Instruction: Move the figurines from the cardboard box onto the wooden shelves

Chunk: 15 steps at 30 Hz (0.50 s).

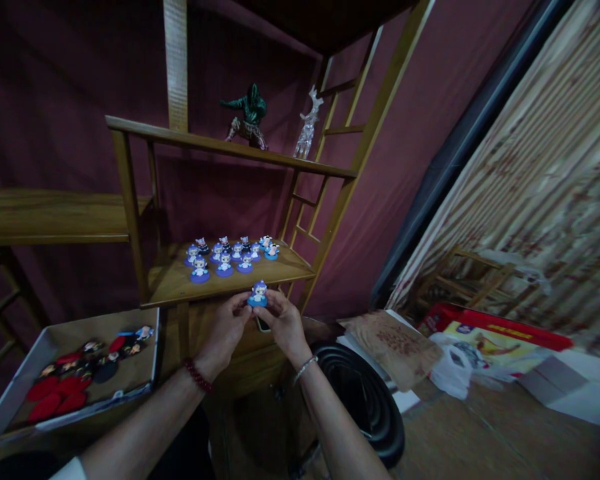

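Between my two hands is a small purple-haired figurine (259,293) on a blue round base, held upright just in front of the shelf's edge. My left hand (230,325) pinches it from the left, fingertips at the base. From the other side, my right hand (283,325) grips it with thumb and fingers. Behind it, on the lower wooden shelf (280,272), stand several similar figurines (224,265) in rows. Dark ones are at the back, and blue-based ones (271,251) stand to the right.
A shallow cardboard box (147,380) at left holds red and black figurines (70,390). The upper shelf bears a green hooded figure (250,113) and a clear deer ornament (307,125). A black round object (387,427), plastic bag (453,367) and red-yellow box (510,343) lie at right.
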Each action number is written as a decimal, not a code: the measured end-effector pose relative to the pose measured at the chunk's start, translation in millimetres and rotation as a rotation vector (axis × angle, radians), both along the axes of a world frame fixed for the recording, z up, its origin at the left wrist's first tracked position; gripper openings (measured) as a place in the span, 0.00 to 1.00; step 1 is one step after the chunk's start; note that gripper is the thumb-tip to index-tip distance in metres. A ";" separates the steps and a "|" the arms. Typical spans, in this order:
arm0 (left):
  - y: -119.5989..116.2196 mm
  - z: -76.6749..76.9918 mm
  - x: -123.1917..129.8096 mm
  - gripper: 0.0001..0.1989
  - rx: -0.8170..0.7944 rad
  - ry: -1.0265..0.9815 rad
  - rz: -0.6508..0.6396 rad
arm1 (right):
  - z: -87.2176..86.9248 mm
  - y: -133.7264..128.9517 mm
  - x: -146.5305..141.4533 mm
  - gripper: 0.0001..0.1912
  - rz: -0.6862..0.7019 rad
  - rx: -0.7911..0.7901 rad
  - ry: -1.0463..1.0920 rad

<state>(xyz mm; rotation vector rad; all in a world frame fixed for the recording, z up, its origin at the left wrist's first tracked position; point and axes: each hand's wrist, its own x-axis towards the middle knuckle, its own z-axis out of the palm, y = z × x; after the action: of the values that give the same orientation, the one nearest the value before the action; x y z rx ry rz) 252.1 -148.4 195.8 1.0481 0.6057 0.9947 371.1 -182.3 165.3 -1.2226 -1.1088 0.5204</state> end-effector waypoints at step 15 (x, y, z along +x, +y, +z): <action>31.5 -1.6 33.4 0.18 0.313 0.014 0.034 | 22.8 42.2 49.2 0.26 -0.107 -0.025 0.124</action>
<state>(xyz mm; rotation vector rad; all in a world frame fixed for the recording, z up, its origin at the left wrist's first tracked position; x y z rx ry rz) 285.5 -116.9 194.2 1.3243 0.4886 1.1368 420.2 -140.1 188.2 -1.2469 -0.9294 0.5229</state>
